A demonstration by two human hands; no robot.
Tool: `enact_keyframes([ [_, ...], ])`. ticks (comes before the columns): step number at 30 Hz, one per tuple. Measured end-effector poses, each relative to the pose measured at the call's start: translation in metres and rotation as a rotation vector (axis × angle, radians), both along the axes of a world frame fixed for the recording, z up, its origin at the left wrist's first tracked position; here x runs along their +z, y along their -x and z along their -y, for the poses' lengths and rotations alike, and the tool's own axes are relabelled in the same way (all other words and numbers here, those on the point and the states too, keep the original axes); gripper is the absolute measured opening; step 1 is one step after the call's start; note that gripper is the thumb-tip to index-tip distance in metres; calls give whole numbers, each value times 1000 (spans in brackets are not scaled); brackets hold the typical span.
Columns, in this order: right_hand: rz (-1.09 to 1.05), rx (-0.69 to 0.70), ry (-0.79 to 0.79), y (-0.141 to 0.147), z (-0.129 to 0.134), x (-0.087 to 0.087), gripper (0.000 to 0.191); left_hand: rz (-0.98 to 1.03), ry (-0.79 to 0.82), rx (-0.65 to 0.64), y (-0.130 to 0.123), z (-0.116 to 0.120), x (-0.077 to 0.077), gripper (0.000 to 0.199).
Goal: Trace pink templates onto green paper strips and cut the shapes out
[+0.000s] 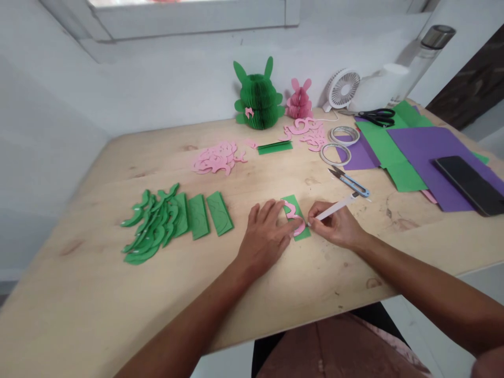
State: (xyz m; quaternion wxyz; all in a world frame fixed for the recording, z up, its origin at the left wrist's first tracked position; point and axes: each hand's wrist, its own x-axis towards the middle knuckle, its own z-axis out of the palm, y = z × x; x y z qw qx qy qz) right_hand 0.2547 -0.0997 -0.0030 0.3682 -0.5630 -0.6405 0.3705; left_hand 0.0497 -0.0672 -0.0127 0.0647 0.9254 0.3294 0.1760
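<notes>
A curvy pink paper cutout (300, 229) lies on a small green paper rectangle (302, 235) near the table's front. My left hand (264, 234) presses the cutout down with its fingers spread. Pinched in my right hand (337, 227) is a white pen (335, 208), its tip at the right edge of the cutout. To the left lie two green paper strips with outlines drawn on them, one strip (220, 213) nearer my hand. Further left is a pile of green cut shapes (155, 226).
Pink cutouts (217, 157), blue thread snips (350, 182) and tape rolls (336, 155) lie beyond my hands. Black scissors (377, 116), purple paper (417, 142) and a phone (470, 185) are at right. A green paper rabbit (259, 102), pink rabbit (299, 102) and fan (343, 89) stand along the wall.
</notes>
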Motion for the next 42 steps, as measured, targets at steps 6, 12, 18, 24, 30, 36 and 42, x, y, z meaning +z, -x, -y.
enact_keyframes([
  [6, -24, -85, 16, -1, -3, 6, 5, 1, 6, 1, 0, 0, 2, 37],
  [12, -16, -26, 1, 0, -2, 1, 5, 4, -7, -2, 0, 0, 1, 37],
  [18, -7, -8, -5, 0, -1, -2, 4, 3, -15, -6, 0, 0, 0, 36],
  [24, 9, -47, -26, 0, -3, -1, 4, -4, -18, -7, 0, 0, 1, 37],
  [30, 54, -79, -32, 1, -3, 1, 6, -11, -10, -3, 0, 0, 1, 37],
  [36, 74, -70, -40, 1, -2, 1, 7, -18, -14, 0, 0, 0, 0, 36],
  [42, 89, -68, -47, 0, -2, 0, 7, -20, -24, 0, 0, 0, 0, 36],
])
